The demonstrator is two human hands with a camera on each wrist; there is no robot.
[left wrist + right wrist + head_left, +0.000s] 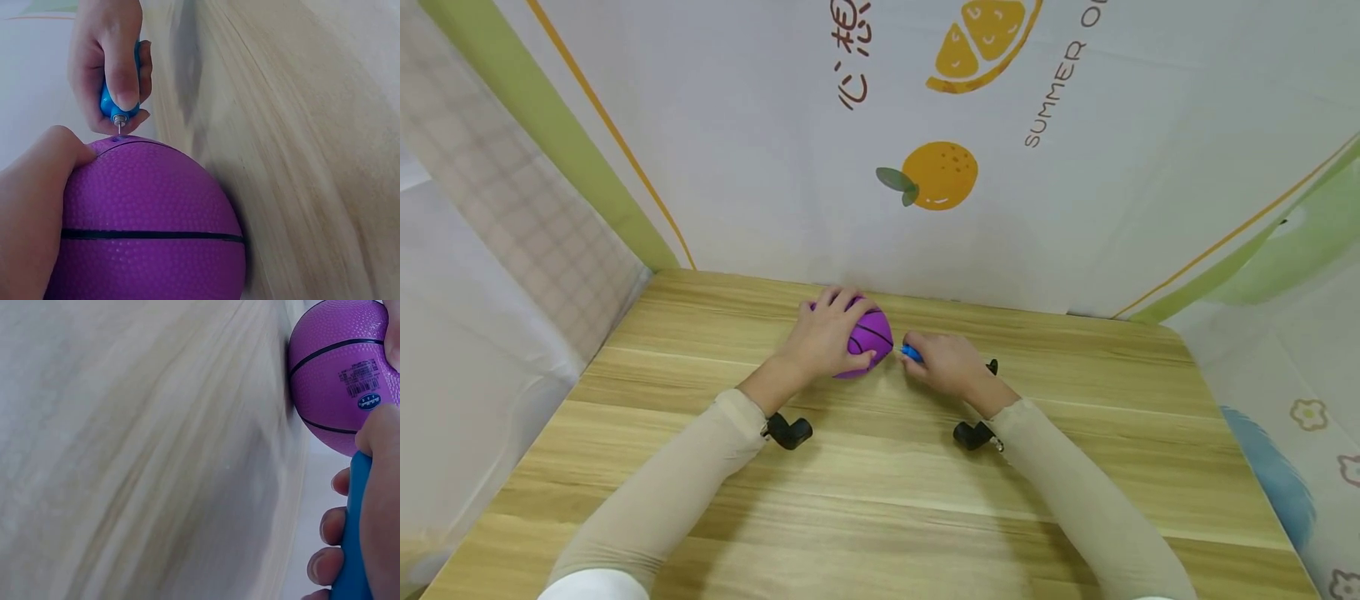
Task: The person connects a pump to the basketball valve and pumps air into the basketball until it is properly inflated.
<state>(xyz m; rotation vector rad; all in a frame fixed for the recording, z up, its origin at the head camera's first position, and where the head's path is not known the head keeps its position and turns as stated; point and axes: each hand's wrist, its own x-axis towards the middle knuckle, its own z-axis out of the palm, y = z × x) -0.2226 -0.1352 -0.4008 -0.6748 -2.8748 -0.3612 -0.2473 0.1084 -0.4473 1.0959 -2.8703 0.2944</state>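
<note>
A purple basketball (872,335), small and marked with black lines, sits on the wooden table. My left hand (826,337) grips it from the left side, fingers over the top and thumb low on the near side. To its right, my right hand (951,363) holds a blue ball pump (109,104) with thumb and curled fingers. From the pump's metal collar a thin needle (121,129) points at the ball, its tip right at the purple surface. In the right wrist view a printed barcode and a blue oval logo (369,401) show on the ball; most of the pump lies within my hand.
The wood-grain table (865,517) meets a white curtain (775,167) printed with oranges just behind the ball. Black wrist-camera mounts (792,432) stick out inward from both sleeves. A blue fluffy thing (1270,475) shows past the table's right edge.
</note>
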